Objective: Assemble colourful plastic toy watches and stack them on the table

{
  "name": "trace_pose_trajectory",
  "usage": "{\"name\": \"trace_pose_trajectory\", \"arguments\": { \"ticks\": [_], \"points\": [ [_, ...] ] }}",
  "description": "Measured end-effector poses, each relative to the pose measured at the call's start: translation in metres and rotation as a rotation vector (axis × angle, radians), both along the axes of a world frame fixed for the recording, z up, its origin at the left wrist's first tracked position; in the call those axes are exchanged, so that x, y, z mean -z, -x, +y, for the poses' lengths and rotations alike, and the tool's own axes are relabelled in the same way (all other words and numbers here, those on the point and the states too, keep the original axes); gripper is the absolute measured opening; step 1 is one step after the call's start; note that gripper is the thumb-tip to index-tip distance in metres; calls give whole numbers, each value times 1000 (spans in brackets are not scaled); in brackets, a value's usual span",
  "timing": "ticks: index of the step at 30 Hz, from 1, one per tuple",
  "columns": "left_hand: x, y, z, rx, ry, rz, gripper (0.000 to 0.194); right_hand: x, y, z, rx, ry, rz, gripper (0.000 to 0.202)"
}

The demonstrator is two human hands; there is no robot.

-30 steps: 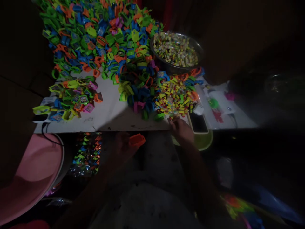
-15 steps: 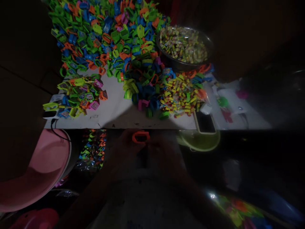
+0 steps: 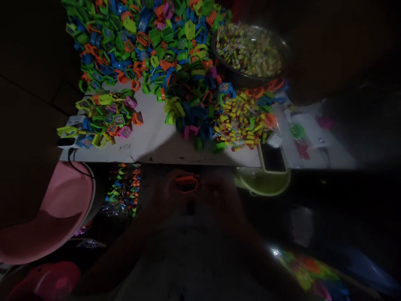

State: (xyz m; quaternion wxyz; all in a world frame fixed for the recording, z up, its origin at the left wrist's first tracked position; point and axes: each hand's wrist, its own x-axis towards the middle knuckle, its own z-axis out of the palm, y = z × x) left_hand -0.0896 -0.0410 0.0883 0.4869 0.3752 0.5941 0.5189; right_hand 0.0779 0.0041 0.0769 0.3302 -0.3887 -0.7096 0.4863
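Observation:
Just below the table's front edge, my left hand [image 3: 172, 186] is closed on an orange ring-shaped plastic piece [image 3: 187, 179]. Close to the right side of that piece is my right hand [image 3: 217, 190], dark and blurred, so its fingers and anything in them are hard to make out. On the table [image 3: 150, 144] beyond lies a large heap of green, blue, orange and yellow plastic pieces [image 3: 163, 54]. A smaller group of similar pieces [image 3: 109, 119] lies at the left. Small yellow wrapped items [image 3: 239, 121] are piled right of centre.
A metal bowl [image 3: 250, 75] of small wrapped items stands at the back right. A phone [image 3: 272, 158] overhangs the front edge above a green basin [image 3: 266, 184]. A pink tub [image 3: 67, 188] is at lower left, with a black cable [image 3: 79, 170] over it.
The orange piece has tilted in my left hand and now shows more of its side. The view has shifted a little, so the table's contents appear slightly higher.

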Motion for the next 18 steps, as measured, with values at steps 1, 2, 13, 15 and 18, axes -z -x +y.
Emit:
{"name": "trace_pose_trajectory", "arguments": {
  "ticks": [1,2,13,15,18],
  "points": [
    [1,0,-1,-9,-3,35,44,0,1,0,2,-40,-18,11],
    [2,0,-3,-19,-7,69,45,1,2,0,1,-82,-30,11],
    [7,-3,-5,-57,31,231,41,8,8,-3,19,-410,-67,15],
    [5,-4,-4,-56,103,191,42,9,7,-3,-51,-435,-160,18],
    [6,-3,-4,5,249,209,41,10,5,-1,-197,-385,-430,11]
  ]
}}
